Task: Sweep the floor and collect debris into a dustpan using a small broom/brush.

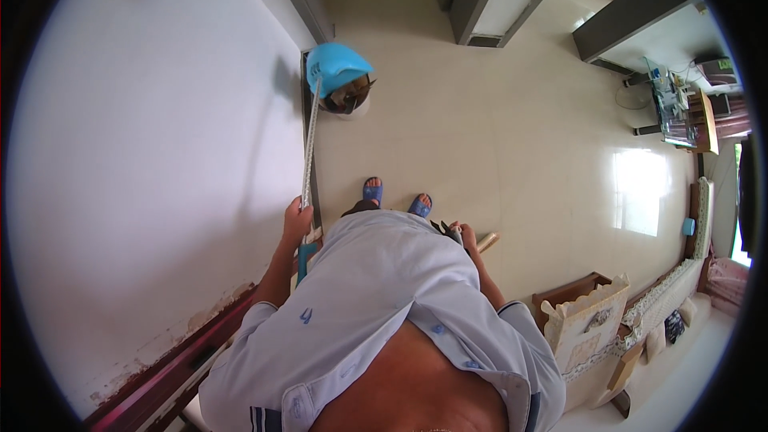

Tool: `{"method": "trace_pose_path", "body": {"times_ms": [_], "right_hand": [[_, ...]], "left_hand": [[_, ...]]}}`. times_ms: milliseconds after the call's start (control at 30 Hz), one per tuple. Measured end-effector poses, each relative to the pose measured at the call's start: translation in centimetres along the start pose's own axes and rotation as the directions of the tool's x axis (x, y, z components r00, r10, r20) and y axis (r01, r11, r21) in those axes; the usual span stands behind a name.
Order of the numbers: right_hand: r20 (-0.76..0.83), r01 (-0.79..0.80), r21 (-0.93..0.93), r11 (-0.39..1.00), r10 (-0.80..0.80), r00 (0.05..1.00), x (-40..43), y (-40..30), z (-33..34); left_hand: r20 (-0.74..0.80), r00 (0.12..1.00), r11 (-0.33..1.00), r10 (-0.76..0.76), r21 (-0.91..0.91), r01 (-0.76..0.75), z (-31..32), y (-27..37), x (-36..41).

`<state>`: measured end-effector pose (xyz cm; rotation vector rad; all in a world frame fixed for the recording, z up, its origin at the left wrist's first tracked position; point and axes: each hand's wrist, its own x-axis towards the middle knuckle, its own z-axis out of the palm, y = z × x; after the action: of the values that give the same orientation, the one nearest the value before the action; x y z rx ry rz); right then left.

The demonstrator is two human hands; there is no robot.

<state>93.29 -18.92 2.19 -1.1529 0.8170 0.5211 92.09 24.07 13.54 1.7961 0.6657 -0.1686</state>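
My left hand [297,223] grips the long, pale patterned pole [310,150] of a blue plastic dustpan [337,66]. A blue grip [306,259] forms the pole's near end, below my hand. The dustpan is tilted over a waste bin [359,111] that stands against the wall, and brown and dark rubbish [351,95] shows at its mouth. By my hip on the other side, my right hand [467,235] is closed around something partly hidden by my shirt. A dark piece [443,229] and a pale brown rod-like end [489,242] stick out beside it.
A white wall [180,102] runs along my left. Glossy tiles [480,114] cover the floor, with doorways ahead. To the right stand a glass table [675,111] with things on it, and a cloth-covered sofa [654,324]. Dark red wooden furniture [174,360] lies close behind on my left.
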Motion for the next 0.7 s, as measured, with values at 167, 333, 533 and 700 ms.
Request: {"method": "trace_pose_path", "body": {"times_ms": [167,333,533,700], "right_hand": [[0.076,0.076,-0.060,0.995,-0.072,0.995,0.1,0.7,-0.5],[0.055,0.098,-0.229,0.969,-0.087,0.995,-0.8,-0.2,0.1],[0.019,0.015,-0.064,0.998,-0.014,1.000,0.0,-0.2,0.1],[0.045,-0.009,0.020,1.000,0.008,0.999,1.0,0.1,-0.3]], "left_hand": [[0.150,0.977,0.954,-0.150,-0.238,0.183,-0.5,-0.3,0.4],[0.060,0.991,0.951,-0.119,-0.281,0.131,-0.6,2.4,-0.5],[-0.022,0.996,0.990,-0.084,-0.117,0.081,-0.2,3.0,-0.9],[-0.008,0.993,0.993,-0.120,0.022,0.120,0.2,2.2,-0.9]]}}
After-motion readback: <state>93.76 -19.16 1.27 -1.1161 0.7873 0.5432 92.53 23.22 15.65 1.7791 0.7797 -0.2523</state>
